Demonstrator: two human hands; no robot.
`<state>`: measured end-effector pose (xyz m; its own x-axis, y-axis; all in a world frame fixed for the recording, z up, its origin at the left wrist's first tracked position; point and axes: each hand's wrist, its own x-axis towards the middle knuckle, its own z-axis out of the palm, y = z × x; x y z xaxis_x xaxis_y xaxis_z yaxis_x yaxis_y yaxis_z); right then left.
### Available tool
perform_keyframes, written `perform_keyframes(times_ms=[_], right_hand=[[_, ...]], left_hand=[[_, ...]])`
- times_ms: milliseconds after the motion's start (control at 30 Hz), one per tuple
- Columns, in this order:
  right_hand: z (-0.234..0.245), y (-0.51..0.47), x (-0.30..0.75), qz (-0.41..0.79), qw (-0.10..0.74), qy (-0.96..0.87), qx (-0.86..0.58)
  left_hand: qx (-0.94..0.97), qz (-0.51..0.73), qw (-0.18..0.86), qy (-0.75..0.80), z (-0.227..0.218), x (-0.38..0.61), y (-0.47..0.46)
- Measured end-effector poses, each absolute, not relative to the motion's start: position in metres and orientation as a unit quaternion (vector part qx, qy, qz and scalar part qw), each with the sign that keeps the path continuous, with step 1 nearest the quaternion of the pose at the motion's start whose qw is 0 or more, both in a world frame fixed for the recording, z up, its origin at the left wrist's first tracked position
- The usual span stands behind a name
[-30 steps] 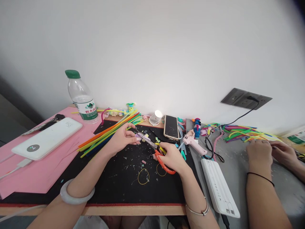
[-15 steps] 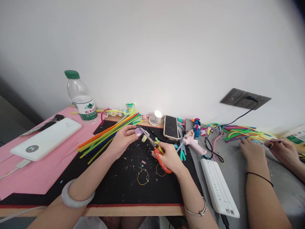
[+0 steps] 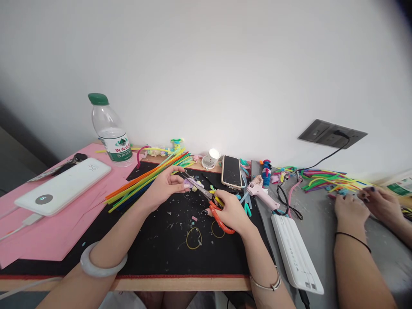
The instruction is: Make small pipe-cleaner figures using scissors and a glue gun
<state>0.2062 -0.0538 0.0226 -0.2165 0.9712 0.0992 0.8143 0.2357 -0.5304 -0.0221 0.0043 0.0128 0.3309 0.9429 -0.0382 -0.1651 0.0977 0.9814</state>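
Note:
My right hand (image 3: 230, 210) is wrapped round the orange handles of a pair of scissors (image 3: 221, 221). Their metal blades point up and left, toward my left hand. Between the fingertips of my left hand (image 3: 167, 186) is a small lilac fuzzy piece (image 3: 188, 183), which looks like pipe cleaner. The blades lie across or right beside this piece; whether they touch it I cannot tell. Just left of my left hand lies a bundle of coloured pipe cleaners (image 3: 135, 189). Two rubber bands, one of them a larger loop (image 3: 193, 238), and small fuzz scraps lie below the scissors on the black mat (image 3: 154, 257).
A phone (image 3: 231, 171), a paper cup (image 3: 211, 159) and a pink glue gun (image 3: 262, 193) stand beyond my hands. White power banks lie left (image 3: 64, 186) and right (image 3: 298, 253). A water bottle (image 3: 112, 137) stands at back left. A co-worker's hands (image 3: 352, 210) work at right.
The scissors and my right hand have shifted very slightly right. My left hand stays nearly in place with the lilac piece. The co-worker's nearer hand has moved right, closer to the other.

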Motion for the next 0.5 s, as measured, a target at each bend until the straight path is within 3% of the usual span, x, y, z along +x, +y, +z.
perform_keyframes(times_ms=[267, 500], right_hand=[[0.023, -0.054, 0.208, 0.222, 0.221, -0.754, -0.577], [0.022, -0.054, 0.199, 0.22, 0.252, -0.727, -0.599]], left_hand=[[0.498, 0.417, 0.662, 0.373, 0.018, -0.029, 0.004], [0.374, 0.509, 0.7, 0.334, 0.016, -0.009, -0.002]])
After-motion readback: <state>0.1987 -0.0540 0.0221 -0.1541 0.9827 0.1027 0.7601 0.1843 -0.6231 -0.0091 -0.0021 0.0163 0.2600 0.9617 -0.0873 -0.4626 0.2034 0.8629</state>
